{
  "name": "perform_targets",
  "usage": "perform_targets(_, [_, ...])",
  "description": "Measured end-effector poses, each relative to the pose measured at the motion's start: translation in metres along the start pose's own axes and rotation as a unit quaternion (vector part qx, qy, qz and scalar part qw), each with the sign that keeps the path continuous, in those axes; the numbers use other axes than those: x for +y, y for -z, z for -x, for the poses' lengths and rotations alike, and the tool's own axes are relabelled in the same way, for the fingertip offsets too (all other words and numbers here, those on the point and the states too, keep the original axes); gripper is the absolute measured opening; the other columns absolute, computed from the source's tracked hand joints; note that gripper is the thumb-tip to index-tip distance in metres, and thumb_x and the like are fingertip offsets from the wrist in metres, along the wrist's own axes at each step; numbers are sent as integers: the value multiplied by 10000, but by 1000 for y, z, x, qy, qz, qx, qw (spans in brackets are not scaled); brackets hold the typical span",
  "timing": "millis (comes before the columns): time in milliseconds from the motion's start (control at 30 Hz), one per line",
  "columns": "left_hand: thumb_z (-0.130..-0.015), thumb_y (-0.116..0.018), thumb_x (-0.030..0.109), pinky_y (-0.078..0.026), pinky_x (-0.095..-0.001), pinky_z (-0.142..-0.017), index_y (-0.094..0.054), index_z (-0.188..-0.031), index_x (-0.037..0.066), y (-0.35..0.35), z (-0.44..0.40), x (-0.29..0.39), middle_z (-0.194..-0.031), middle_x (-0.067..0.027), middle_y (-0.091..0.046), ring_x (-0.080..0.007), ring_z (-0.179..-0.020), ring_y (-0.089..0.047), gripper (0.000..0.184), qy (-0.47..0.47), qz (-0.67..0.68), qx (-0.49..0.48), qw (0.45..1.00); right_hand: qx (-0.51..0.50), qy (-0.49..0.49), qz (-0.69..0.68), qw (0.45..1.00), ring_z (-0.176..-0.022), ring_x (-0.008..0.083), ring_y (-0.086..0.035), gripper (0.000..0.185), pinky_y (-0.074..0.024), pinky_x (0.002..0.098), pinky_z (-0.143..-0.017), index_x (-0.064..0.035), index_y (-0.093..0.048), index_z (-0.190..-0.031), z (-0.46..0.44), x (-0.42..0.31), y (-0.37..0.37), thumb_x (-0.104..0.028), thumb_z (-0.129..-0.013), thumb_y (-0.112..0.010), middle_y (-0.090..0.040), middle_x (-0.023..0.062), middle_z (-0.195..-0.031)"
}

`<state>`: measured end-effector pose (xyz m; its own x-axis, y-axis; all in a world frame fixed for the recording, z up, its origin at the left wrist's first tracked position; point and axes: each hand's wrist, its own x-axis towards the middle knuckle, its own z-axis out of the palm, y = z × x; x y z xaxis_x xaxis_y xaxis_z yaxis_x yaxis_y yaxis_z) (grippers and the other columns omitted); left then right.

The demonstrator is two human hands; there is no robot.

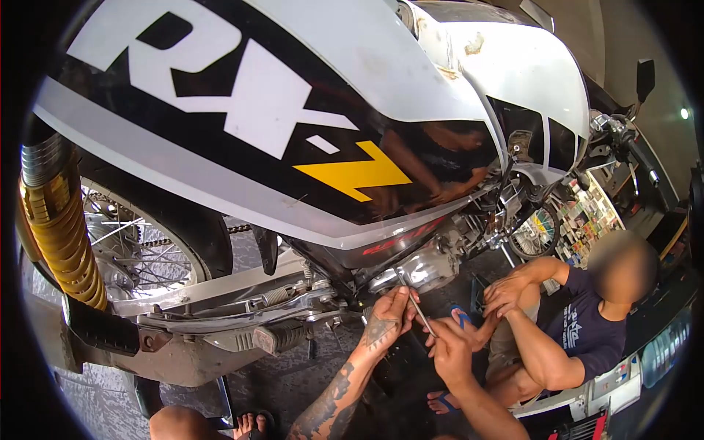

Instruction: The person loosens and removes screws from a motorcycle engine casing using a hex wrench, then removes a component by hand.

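In the head view, my tattooed left hand (389, 316) is closed, its thumb and fingertips pinched near the upper part of a thin metal rod (422, 314). The fingers of my right hand (452, 352) are wrapped round the rod's lower end. Slanting up between the hands, the rod points toward the silver engine cover (425, 268) of a motorcycle; whether its tip touches the cover I cannot tell. Above the hands spreads the white, black and grey side panel (220, 103) with large lettering and a yellow mark. Whatever my palms cover is hidden.
A person in a dark T-shirt (583, 319) sits to the right, hands together near the knees. At left are the gold shock absorber (62, 227), the spoked rear wheel (147, 242) and the swingarm (213, 297). A footpeg (279, 336) juts out left of my hands. A water bottle (666, 352) stands far right.
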<state>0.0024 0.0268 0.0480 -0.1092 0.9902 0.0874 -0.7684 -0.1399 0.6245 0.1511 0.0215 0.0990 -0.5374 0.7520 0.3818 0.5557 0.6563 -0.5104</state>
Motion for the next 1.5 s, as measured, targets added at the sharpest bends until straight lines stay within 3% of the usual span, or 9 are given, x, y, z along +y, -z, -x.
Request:
perform_targets(133, [-994, -397, 358, -277, -192, -414, -532, -905, 68, -2, -2, 5, -632, 42, -430, -47, -470, -351, 331, 17, -4, 7, 1000, -36, -239, -319, 917, -624, 116, -579, 403, -478, 217, -471, -4, -484, -1263, -4, -18, 8, 74, -872, -425, -593, 90, -851])
perform_targets(467, [-993, -402, 341, -273, -184, -444, -537, -918, 102, 6, -2, 5, -657, 57, -430, -31, -500, -355, 284, 25, 4, -21, 999, -437, -201, -27, 876, -558, 92, -561, 334, -465, 236, -491, -52, -497, -1273, -58, -35, 56, -172, -964, -458, -614, 59, -761])
perform_targets(533, [-988, -415, 345, -270, -187, -441, -544, -928, 103, 3, 1, 5, -639, 53, -429, -31, -494, -354, 281, 16, -13, -6, 1000, -442, -200, 27, 874, -518, 124, -574, 331, -470, 260, -489, -90, -537, -1253, -62, -42, 56, -196, -943, -495, -624, 57, -687])
perform_targets(600, [-978, -441, 362, -269, -187, -438, -550, -938, 96, -1, 3, 0, -612, 51, -426, -32, -486, -356, 290, 34, -49, 7, 998, -256, 127, 383, 878, -493, 194, -555, 325, -502, 360, -509, -110, -584, -1192, -48, -57, 49, -153, -870, -573, -548, 33, -589])
perform_targets(667, [-970, -458, 378, -261, -192, -424, -545, -920, 96, -11, 9, -3, -594, 52, -424, -37, -463, -352, 299, 33, -80, 21, 996, -195, 93, 368, 904, -476, 249, -547, 341, -504, 435, -547, -106, -607, -1130, -35, -71, 34, -142, -793, -646, -531, 47, -552])
perform_targets(867, [-963, -481, 371, -176, -203, -377, -529, -880, 89, -8, 12, 4, -593, 53, -373, -44, -434, -308, 298, 72, 40, -6, 997, 63, -53, -169, 982, -544, 115, -593, 219, -483, 211, -469, 35, -581, -1068, 26, -18, -12, -7, -855, -611, -634, 85, -696])
perform_targets(1000, [-973, -441, 399, -201, -213, -372, -514, -871, 81, -5, 11, 0, -573, 49, -352, -49, -424, -313, 341, 68, 77, -31, 994, 22, -155, -352, 923, -664, 155, -641, 132, -513, 221, -487, 81, -573, -1000, 29, -5, -12, 4, -895, -550, -637, 130, -802])
perform_targets(1333, [-979, -434, 378, -218, -190, -366, -515, -860, 72, -1, 2, 2, -609, 46, -369, -41, -425, -328, 338, 55, 122, -34, 990, 79, -68, -272, 957, -826, 237, -679, 258, -549, 243, -549, 22, -391, -1164, 19, 8, -26, 15, -920, -475, -639, 190, -1004])
perform_targets(1500, [-985, -427, 357, -210, -195, -385, -526, -901, 76, -4, 4, 8, -651, 39, -387, -45, -450, -336, 309, 29, 36, 10, 999, -155, -114, -219, 957, -555, 94, -573, 250, -457, 203, -473, 22, -559, -1152, 3, -10, 6, -57, -953, -429, -635, 86, -802])
